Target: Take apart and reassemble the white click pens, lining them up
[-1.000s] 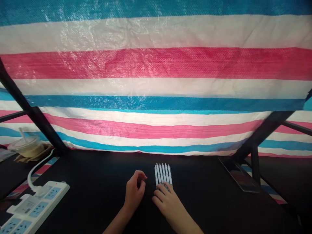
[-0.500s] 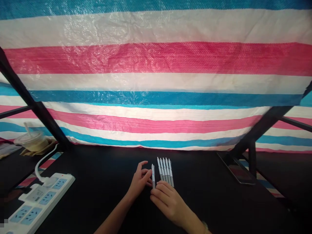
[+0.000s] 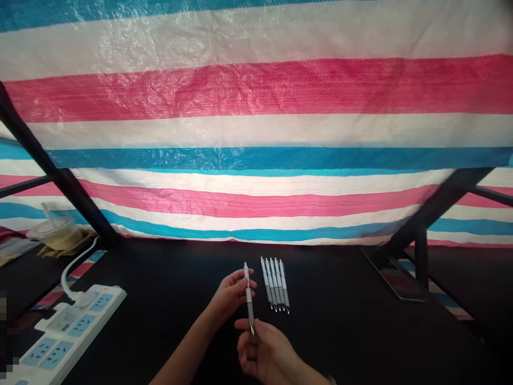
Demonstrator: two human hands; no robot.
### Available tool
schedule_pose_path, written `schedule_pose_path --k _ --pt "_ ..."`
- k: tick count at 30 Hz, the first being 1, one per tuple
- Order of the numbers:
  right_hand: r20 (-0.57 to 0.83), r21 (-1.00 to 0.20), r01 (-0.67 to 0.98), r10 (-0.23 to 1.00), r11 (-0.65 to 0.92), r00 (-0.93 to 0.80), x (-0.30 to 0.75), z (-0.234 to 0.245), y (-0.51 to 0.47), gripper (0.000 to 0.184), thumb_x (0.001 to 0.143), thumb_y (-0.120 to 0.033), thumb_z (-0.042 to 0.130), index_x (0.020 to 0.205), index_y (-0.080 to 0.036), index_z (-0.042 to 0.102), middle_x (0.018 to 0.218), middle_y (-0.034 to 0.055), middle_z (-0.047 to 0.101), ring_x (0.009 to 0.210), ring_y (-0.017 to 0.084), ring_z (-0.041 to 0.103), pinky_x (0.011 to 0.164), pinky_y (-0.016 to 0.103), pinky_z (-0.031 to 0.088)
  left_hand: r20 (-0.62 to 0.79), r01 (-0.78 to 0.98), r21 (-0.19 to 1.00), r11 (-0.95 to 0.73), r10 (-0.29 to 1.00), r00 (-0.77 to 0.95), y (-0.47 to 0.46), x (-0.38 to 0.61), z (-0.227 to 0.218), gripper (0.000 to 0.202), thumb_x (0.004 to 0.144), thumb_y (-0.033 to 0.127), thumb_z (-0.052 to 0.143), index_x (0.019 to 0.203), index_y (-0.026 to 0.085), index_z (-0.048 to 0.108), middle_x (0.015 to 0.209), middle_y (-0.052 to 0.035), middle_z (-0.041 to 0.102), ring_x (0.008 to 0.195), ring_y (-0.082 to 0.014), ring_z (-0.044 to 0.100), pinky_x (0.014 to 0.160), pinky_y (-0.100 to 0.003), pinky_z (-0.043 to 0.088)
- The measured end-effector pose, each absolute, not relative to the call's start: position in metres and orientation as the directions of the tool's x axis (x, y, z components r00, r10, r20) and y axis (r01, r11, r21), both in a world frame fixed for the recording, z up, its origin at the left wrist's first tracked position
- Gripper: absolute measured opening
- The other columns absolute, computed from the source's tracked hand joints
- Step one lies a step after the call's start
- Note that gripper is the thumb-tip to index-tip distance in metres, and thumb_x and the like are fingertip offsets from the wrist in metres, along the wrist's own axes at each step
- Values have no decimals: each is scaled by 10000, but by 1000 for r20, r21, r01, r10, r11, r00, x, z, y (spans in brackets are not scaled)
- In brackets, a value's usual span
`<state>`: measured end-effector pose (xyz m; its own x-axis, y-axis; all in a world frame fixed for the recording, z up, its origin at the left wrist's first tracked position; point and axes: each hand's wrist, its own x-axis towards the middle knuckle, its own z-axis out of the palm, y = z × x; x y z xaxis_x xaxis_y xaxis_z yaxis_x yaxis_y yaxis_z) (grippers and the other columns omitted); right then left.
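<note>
A white pen with a grey grip [image 3: 249,306] is held near upright in front of me, its silver tip toward me and its push button away. My left hand [image 3: 227,295] pinches the upper white barrel between thumb and fingers. Lower down, near the tip, my right hand [image 3: 269,348] has its thumb and index finger on the grey grip, with the other fingers curled. Just to the right, several matching pens [image 3: 276,286] lie side by side in a row on the black table [image 3: 328,331], tips toward me.
At the left lies a white power strip [image 3: 80,326] with a plugged-in white cable. A lidded plastic cup [image 3: 56,235] stands behind it. A dark phone-like slab [image 3: 395,275] rests by the right black frame leg [image 3: 420,214]. Striped plastic sheeting [image 3: 256,133] hangs across the back.
My right hand has turned over and come toward me, baring the pen's tip. My left fingers have closed round the upper barrel. The pens in the row keep their arrangement.
</note>
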<state>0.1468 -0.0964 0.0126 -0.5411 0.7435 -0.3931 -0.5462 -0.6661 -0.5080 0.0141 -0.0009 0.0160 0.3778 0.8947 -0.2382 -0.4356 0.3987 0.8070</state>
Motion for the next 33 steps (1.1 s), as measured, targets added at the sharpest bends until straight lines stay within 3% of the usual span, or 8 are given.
schedule_pose_path --k 4,8,14,19,23,27,31,33 --pt "-417 -492 -557 743 -669 -523 146 10 -97 373 639 -431 807 777 -131 634 519 -22 583 460 77 527 490 184 374 -229 -436 802 407 885 405 -5 19 16 381 689 312 804 993 124 675 702 -47 678 579 -119 631 564 -218 474" --pt "-434 -509 -564 759 -651 -485 151 11 -98 294 694 -347 801 686 -124 611 498 -21 581 447 52 515 480 154 345 -226 -445 808 386 901 372 -6 21 14 348 695 294 804 963 126 658 657 -31 677 561 -107 623 577 -213 478" --pt "-437 -485 -577 754 -657 -491 157 22 -92 331 777 -345 727 949 -67 671 805 106 713 687 153 670 633 235 465 -221 -455 809 372 910 352 -5 17 14 391 720 321 784 1033 141 633 693 -33 684 574 -105 622 567 -201 466" --pt "-450 -436 -610 748 -661 -489 155 21 -90 182 747 -254 750 834 -124 657 712 15 679 664 110 644 709 235 462 -212 -458 811 365 912 352 -5 16 15 437 704 326 797 1066 147 628 718 -44 686 588 -120 624 576 -218 469" --pt "-462 -419 -588 720 -692 -518 155 22 -92 271 753 -321 733 890 -100 654 804 84 705 713 168 666 700 278 466 -206 -468 810 354 918 338 -6 17 14 442 712 327 791 1087 155 631 730 -45 688 590 -116 619 565 -211 459" --pt "-451 -414 -603 729 -682 -514 156 22 -91 255 688 -226 777 878 -116 646 801 64 708 744 168 668 745 278 456 -216 -475 803 359 919 330 -6 17 12 437 703 316 800 1075 148 645 734 -50 692 598 -121 626 584 -220 468" --pt "-496 -390 -588 700 -709 -514 155 20 -90 341 738 -408 719 856 -95 653 775 94 713 716 190 673 711 292 462 -221 -490 794 359 922 318 -5 17 10 416 715 317 792 1070 149 655 738 -47 688 597 -111 622 583 -212 466" --pt "-500 -407 -604 721 -685 -480 155 19 -89 288 716 -370 749 819 -121 645 766 67 715 708 169 669 711 274 457 -221 -495 792 358 923 315 -4 17 10 415 713 314 795 1069 149 658 734 -45 686 593 -109 620 573 -207 462"
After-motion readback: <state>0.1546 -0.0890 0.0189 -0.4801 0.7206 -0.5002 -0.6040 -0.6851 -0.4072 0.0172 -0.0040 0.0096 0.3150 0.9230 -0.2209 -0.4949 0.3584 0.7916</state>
